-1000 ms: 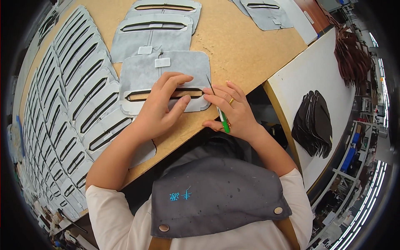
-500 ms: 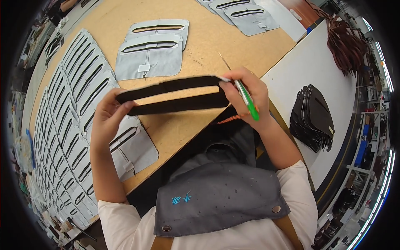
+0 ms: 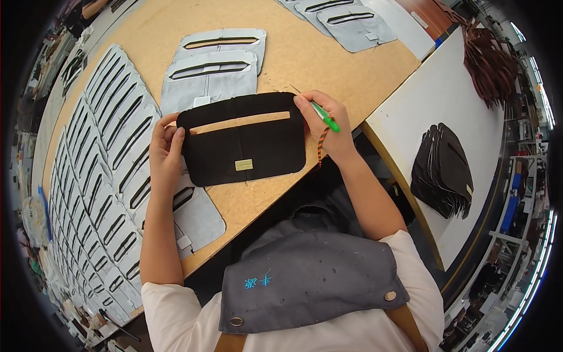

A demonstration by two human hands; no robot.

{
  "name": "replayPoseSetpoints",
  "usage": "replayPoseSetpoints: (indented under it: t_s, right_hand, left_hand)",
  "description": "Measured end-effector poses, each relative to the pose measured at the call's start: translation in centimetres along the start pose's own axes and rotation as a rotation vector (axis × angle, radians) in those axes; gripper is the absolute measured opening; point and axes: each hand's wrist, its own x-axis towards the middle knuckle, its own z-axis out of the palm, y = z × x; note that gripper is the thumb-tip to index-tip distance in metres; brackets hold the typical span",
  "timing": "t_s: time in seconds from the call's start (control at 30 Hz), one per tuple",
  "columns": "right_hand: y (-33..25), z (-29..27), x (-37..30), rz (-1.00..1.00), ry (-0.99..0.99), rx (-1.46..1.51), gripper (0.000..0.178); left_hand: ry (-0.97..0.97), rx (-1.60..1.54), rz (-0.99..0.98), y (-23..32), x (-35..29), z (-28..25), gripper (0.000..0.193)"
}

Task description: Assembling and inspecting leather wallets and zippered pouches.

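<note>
Between both hands hangs a black fabric panel (image 3: 212, 154) with rounded corners, a long slot near its upper edge and a small yellowish label lower down. My left hand (image 3: 167, 149) pinches its left edge, thumb in front. My right hand (image 3: 331, 120) grips the upper right corner between thumb and finger. That same hand also carries a green-handled pointed tool (image 3: 326, 117), like an awl, its thin tip past the fingers and a striped cord (image 3: 322, 146) dangling from it. The panel's dark face is toward me; its back is hidden.
Rows of overlapping grey slotted panels (image 3: 97, 193) cover the table's left side. More grey panels (image 3: 226, 82) lie beyond my hands and at the far edge (image 3: 358, 29). On the white table to the right sit a stack of dark panels (image 3: 440, 170) and a maroon bundle (image 3: 489, 67).
The black panel has tipped up from nearly edge-on to face me, so its label shows. My right hand has moved slightly left, with the green-handled tool still in it.
</note>
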Motion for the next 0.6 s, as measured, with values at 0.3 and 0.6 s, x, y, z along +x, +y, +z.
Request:
replayPoseSetpoints:
  t_s: [0.3, 0.6]
  right_hand:
    - [0.3, 0.2, 0.1, 0.081, 0.047, 0.017, 0.016]
    - [0.4, 0.7, -0.3, 0.081, 0.008, -0.055, 0.018]
  left_hand:
    - [0.042, -0.053, -0.037, 0.0, -0.2, 1.0, 0.028]
    - [0.118, -0.02, -0.014, -0.4, -0.7, 0.9, 0.025]
